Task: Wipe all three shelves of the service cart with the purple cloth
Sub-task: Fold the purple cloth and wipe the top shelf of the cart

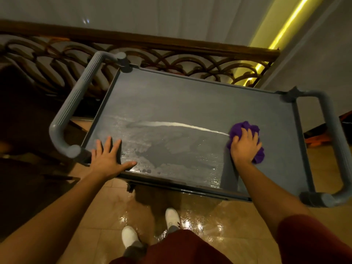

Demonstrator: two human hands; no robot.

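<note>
left hand [108, 158]: laid flat, fingers spread, lower left of frame | right hand [245, 144]: fingers curled closed, right of centre | both arms extended

I find no writing, label, brand, number or sign that I can read anywhere in view.

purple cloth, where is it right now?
In the head view, the purple cloth is bunched under the right hand on the right part of the cart's top shelf, near the right handle.
</note>
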